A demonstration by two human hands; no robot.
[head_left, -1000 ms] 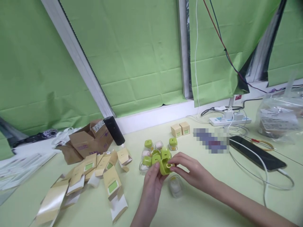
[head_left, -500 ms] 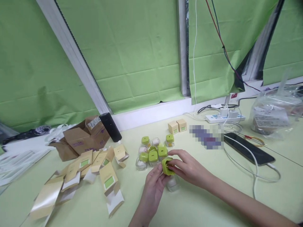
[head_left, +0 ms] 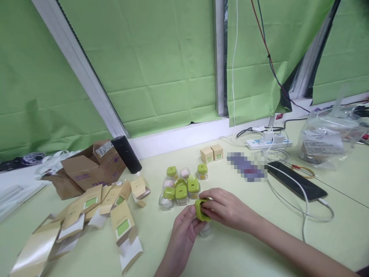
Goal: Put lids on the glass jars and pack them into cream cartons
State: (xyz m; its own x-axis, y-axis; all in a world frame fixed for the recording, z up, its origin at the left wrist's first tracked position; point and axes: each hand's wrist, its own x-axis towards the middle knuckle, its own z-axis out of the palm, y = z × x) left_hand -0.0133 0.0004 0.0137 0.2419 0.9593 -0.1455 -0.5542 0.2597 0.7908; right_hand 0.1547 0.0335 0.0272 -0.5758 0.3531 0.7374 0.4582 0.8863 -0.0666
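A green square lid (head_left: 198, 210) is gripped in my left hand (head_left: 184, 227), its hollow underside turned toward the right. The fingers of my right hand (head_left: 223, 207) reach into that hollow; whether they pinch something small inside is hidden. Just below the lid, a clear jar (head_left: 206, 230) stands on the table, partly covered by my hands. Beyond my hands sits a cluster of small clear jars with green lids (head_left: 181, 192). Some white-pink pieces (head_left: 185, 172) show among them.
Opened cream cartons (head_left: 123, 223) lie spread at the left, before a brown cardboard box (head_left: 92, 165) and a black cylinder (head_left: 126, 154). Two small closed boxes (head_left: 206, 154) stand behind the jars. A phone (head_left: 296, 180), cables, a power strip (head_left: 253, 144) and a plastic bag (head_left: 323, 144) occupy the right.
The view has shifted slightly, so the table things sit further left. My right fingers have gone on working inside the lid, which stays in my left hand.
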